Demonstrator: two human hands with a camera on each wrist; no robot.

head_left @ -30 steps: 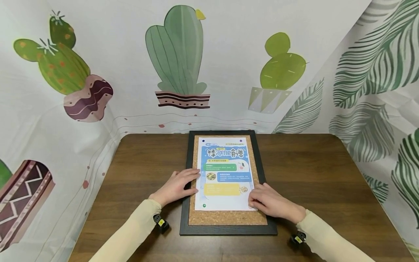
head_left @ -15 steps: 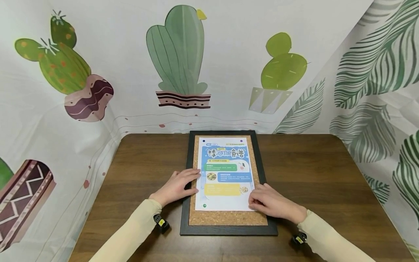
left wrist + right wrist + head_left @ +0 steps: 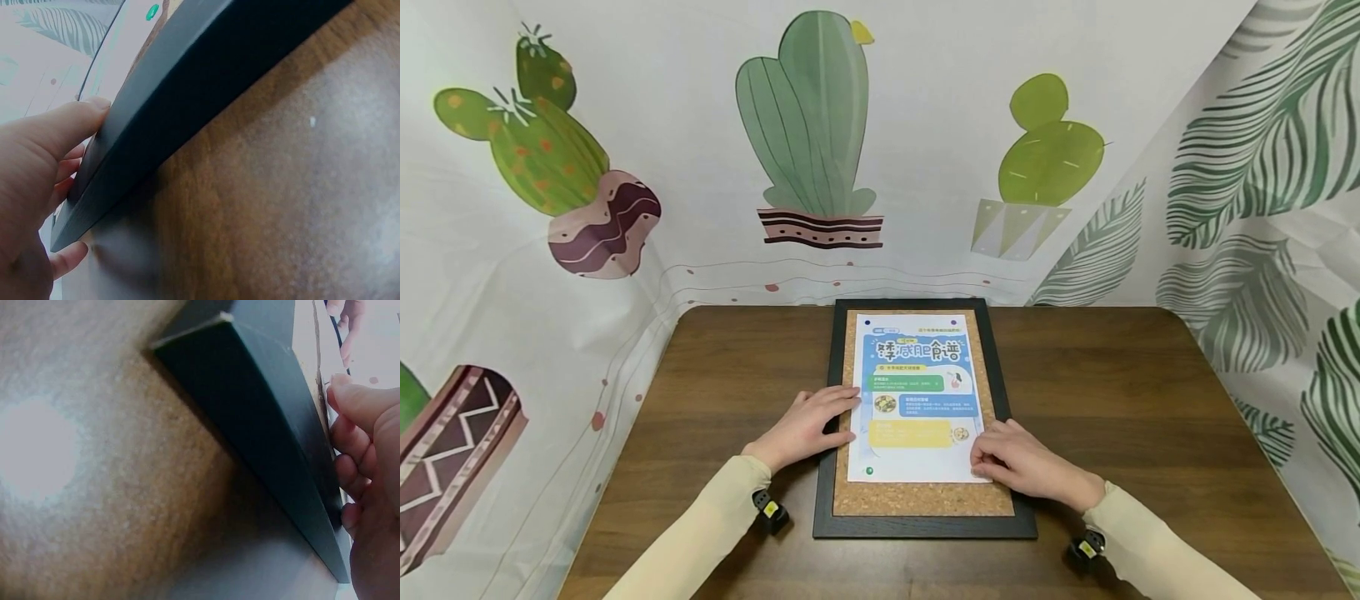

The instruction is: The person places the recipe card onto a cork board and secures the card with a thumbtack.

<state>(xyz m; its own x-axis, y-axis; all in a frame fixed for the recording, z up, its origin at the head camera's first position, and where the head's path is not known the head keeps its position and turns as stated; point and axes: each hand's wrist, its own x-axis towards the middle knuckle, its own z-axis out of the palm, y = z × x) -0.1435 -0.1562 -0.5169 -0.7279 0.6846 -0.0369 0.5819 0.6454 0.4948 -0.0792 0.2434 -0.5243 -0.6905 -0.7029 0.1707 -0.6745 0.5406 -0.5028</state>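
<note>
head view, framed corkboard (image 3: 917, 500) holding flyer (image 3: 917, 400)

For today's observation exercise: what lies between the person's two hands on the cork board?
In the head view, the printed flyer lies between the left hand and the right hand, flat on the black-framed cork board, with each hand touching one side edge.
</note>
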